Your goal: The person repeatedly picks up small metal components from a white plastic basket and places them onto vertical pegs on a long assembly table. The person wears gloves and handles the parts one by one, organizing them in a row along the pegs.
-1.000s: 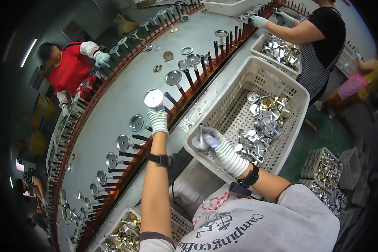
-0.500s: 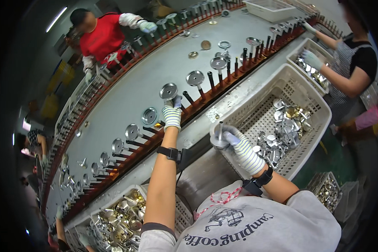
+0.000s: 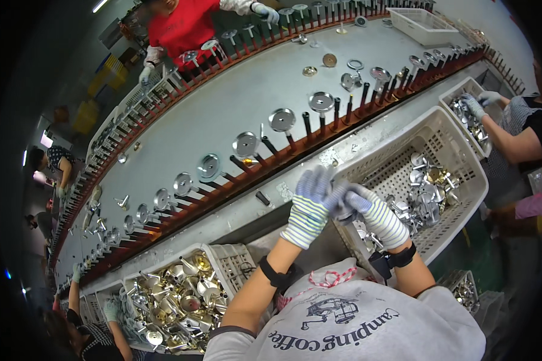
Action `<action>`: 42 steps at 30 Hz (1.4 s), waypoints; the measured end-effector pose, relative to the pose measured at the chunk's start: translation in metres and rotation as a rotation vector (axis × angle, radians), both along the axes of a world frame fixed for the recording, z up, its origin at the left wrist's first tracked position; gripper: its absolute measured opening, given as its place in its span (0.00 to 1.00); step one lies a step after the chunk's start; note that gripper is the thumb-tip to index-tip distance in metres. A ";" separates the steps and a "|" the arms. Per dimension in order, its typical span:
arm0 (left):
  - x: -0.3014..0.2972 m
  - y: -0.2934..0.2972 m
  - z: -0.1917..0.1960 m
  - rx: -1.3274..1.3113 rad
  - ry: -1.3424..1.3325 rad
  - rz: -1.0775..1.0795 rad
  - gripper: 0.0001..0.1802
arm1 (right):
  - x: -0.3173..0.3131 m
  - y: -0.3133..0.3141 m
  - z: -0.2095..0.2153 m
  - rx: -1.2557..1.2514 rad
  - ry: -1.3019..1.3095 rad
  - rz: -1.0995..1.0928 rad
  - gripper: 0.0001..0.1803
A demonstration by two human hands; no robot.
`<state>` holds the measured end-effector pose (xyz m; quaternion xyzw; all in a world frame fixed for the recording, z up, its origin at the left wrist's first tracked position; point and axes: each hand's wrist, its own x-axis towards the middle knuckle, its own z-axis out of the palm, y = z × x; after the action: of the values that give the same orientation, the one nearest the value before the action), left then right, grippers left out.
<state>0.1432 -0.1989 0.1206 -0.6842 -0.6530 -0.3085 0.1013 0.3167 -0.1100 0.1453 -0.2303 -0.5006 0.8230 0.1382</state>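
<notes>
My left hand [image 3: 310, 207], in a striped knit glove, is raised over the near ledge with its fingers stretched out and blurred. It reaches close against my right hand [image 3: 379, 219], gloved alike. The right fingers are closed on a round metal disc part [image 3: 344, 212], mostly hidden between the hands. Beyond them, silver discs on stems, such as this stemmed disc [image 3: 245, 144], stand in a row along the brown rack [image 3: 271, 162]. Some pegs there, like the black peg [image 3: 306, 125], carry no disc.
A white perforated crate [image 3: 473, 192] of metal parts stands at my right; another heaped crate [image 3: 232, 265] is at lower left. A small black sleeve [image 3: 262, 198] lies on the metal ledge. Across the grey table [image 3: 180, 132] stands a person in red [image 3: 183, 30]; others work on both sides.
My left hand has left the stemmed disc on the rack and come back beside my right hand. The view has shifted, and the person at right now has both hands in a crate.
</notes>
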 end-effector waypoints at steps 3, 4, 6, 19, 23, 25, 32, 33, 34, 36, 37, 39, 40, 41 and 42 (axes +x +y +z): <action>0.014 0.006 0.008 -0.156 -0.059 -0.087 0.24 | 0.008 0.015 0.018 -0.006 0.006 0.194 0.30; 0.010 0.004 0.011 -0.214 -0.144 -0.065 0.22 | 0.009 0.021 0.024 -0.018 0.032 0.267 0.30; -0.003 0.001 0.001 -0.160 -0.248 0.034 0.17 | 0.004 0.048 0.028 0.054 0.061 0.263 0.30; 0.028 -0.033 -0.040 -0.371 -1.521 -0.040 0.20 | 0.125 0.097 -0.164 1.042 -0.963 1.140 0.33; 0.012 -0.062 -0.027 -0.304 -1.746 -0.095 0.27 | 0.109 0.042 -0.166 1.021 -0.851 1.267 0.30; -0.007 -0.082 -0.028 -0.172 -1.845 -0.070 0.29 | 0.085 0.033 -0.180 1.117 -0.854 1.310 0.29; -0.037 -0.109 -0.023 0.130 -2.089 -0.196 0.25 | 0.047 0.034 -0.229 1.258 -0.813 1.401 0.22; -0.038 -0.108 -0.029 0.141 -2.102 -0.213 0.25 | 0.053 0.039 -0.235 1.241 -0.777 1.366 0.21; -0.038 -0.104 -0.030 0.151 -2.109 -0.225 0.23 | 0.058 0.044 -0.239 1.224 -0.739 1.332 0.21; -0.035 -0.094 -0.029 0.174 -2.114 -0.232 0.21 | 0.075 0.054 -0.246 1.183 -0.688 1.239 0.21; -0.033 -0.089 -0.028 0.186 -2.124 -0.244 0.19 | 0.078 0.059 -0.245 1.169 -0.679 1.209 0.21; -0.037 -0.078 -0.029 0.223 -2.078 -0.245 0.17 | 0.071 0.070 -0.224 1.117 -0.786 1.155 0.22; -0.040 -0.073 -0.030 0.269 -2.038 -0.223 0.16 | 0.065 0.075 -0.210 1.086 -0.846 1.127 0.21; -0.049 -0.069 -0.033 0.331 -1.967 -0.192 0.16 | 0.058 0.082 -0.200 1.057 -0.871 1.100 0.21; -0.057 -0.065 -0.034 0.385 -1.896 -0.158 0.16 | 0.054 0.088 -0.191 1.025 -0.897 1.068 0.20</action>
<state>0.0861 -0.2635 0.0865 -0.1651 -0.3539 -0.8394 -0.3780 0.3703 -0.0223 -0.0454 -0.1766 -0.8583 0.2821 -0.3906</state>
